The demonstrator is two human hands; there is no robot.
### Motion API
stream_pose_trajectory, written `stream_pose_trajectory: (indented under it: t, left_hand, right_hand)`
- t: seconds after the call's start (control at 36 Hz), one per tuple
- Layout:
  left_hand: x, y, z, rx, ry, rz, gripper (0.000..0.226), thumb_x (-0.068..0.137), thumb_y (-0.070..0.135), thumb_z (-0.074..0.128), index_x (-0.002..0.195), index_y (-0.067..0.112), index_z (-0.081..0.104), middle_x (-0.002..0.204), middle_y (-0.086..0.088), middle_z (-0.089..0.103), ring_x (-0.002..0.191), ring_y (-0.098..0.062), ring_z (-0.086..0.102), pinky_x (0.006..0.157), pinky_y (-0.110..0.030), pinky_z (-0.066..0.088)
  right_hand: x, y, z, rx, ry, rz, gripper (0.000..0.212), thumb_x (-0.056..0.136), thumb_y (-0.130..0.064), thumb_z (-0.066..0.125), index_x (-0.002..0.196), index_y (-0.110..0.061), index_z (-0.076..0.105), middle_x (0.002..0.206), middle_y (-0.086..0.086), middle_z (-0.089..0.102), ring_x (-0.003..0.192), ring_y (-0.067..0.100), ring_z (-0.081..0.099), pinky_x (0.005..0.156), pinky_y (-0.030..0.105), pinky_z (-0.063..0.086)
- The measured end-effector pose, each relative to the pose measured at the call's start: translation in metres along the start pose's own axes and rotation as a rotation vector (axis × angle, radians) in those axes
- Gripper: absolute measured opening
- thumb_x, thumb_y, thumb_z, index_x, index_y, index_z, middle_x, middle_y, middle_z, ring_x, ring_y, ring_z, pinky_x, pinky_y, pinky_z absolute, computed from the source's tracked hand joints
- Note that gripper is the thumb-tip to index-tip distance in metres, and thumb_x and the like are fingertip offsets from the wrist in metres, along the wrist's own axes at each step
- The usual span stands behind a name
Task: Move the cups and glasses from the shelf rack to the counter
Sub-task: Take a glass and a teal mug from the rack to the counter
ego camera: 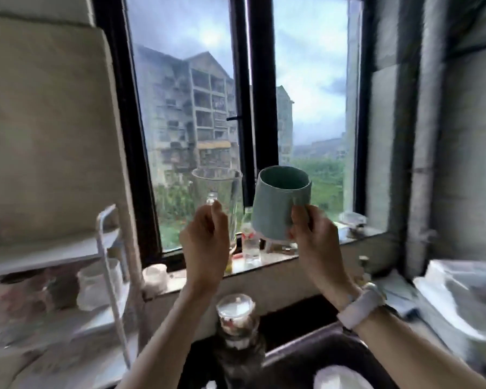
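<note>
At the left edge stands the shelf rack (111,265), its white post in front of two pale, translucent vessels, one on the lower shelf (96,284) and one just beside the rack on the window ledge (155,279); blur prevents a firm reading, but they may be cups yet to be moved. The left hand (205,245) is raised before the window, its fingers (218,220) curled and pressed around the lower part of a clear glass (219,192), which is held upright and off any surface. To its right, the green mug (278,203) is carried slightly tilted, mouth toward the camera, by the right hand (312,237), whose fingers are closed at the mug's right side; whether a handle is gripped cannot be told. Both vessels are seen in mid-air above the sink (306,357), not yet set down. The task is judged to be partly under way: two items lifted clear, none seen placed on the counter (399,293) at the right.
</note>
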State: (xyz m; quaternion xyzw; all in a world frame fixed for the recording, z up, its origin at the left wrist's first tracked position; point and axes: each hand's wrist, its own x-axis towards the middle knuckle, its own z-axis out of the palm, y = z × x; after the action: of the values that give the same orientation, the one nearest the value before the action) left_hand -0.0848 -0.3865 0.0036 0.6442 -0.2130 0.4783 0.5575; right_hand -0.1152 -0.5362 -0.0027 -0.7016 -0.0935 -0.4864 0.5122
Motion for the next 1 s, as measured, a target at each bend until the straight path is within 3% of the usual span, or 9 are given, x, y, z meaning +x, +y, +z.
stream_pose_trajectory:
  t: [0.08,0.19,0.31,0.42,0.56,0.86,1.0]
  left_hand:
    - [-0.054,0.025,0.065,-0.049,-0.096,-0.088,0.035,0.088,0.036,0.036,0.055,0.024,0.034,0.047,0.01,0.035,0.046,-0.005,0.036,0.051,-0.03,0.023]
    - [-0.121,0.058,0.149,-0.173,-0.244,-0.171,0.036,0.094,0.026,0.042,0.06,0.016,0.045,0.052,0.002,0.044,0.05,-0.008,0.035,0.053,-0.035,0.03]
    - [-0.182,0.101,0.224,-0.275,-0.378,-0.213,0.044,0.094,0.017,0.046,0.053,0.021,0.029,0.046,0.009,0.029,0.044,-0.006,0.029,0.05,-0.027,0.025]
    - [-0.243,0.151,0.29,-0.434,-0.529,-0.228,0.043,0.093,0.015,0.047,0.054,0.019,0.03,0.047,0.009,0.028,0.044,-0.004,0.032,0.048,-0.023,0.025]
    - [-0.321,0.211,0.362,-0.591,-0.722,-0.245,0.044,0.094,0.02,0.045,0.053,0.024,0.03,0.047,0.01,0.033,0.045,0.001,0.039,0.049,-0.014,0.032]
    - [-0.459,0.314,0.516,-0.888,-1.068,-0.363,0.041,0.094,0.026,0.043,0.055,0.014,0.035,0.048,0.006,0.037,0.043,-0.002,0.036,0.042,-0.013,0.03]
    - [-0.504,0.349,0.6,-0.958,-1.199,-0.395,0.04,0.094,0.024,0.044,0.056,0.014,0.039,0.049,0.006,0.039,0.043,-0.002,0.037,0.042,-0.013,0.029]
  right_hand:
    - [-0.017,0.023,-0.09,-0.167,0.038,0.044,0.03,0.094,-0.023,0.046,0.065,-0.026,0.045,0.057,-0.009,0.051,0.052,-0.006,0.051,0.048,0.011,0.035]
    - [-0.038,0.05,-0.208,-0.338,0.129,0.159,0.033,0.094,-0.022,0.048,0.061,-0.025,0.044,0.056,-0.004,0.052,0.054,0.006,0.049,0.049,0.014,0.035]
    - [-0.061,0.065,-0.315,-0.504,0.249,0.261,0.033,0.094,-0.021,0.048,0.061,-0.023,0.044,0.056,-0.002,0.051,0.055,0.014,0.049,0.057,0.028,0.038]
    - [-0.091,0.068,-0.41,-0.644,0.377,0.353,0.034,0.093,-0.021,0.048,0.06,-0.017,0.045,0.057,0.002,0.051,0.055,0.013,0.047,0.058,0.032,0.036]
    - [-0.131,0.07,-0.509,-0.746,0.539,0.445,0.034,0.094,-0.024,0.046,0.06,-0.022,0.045,0.057,-0.006,0.05,0.052,0.004,0.047,0.05,0.013,0.038]
    - [-0.16,0.111,-0.691,-0.985,0.808,0.618,0.032,0.094,-0.023,0.045,0.062,-0.017,0.046,0.058,-0.001,0.051,0.053,0.008,0.047,0.045,0.012,0.036]
    - [-0.145,0.14,-0.766,-1.02,0.925,0.689,0.032,0.094,-0.022,0.045,0.07,-0.001,0.052,0.059,0.001,0.051,0.056,0.011,0.048,0.047,0.011,0.036]
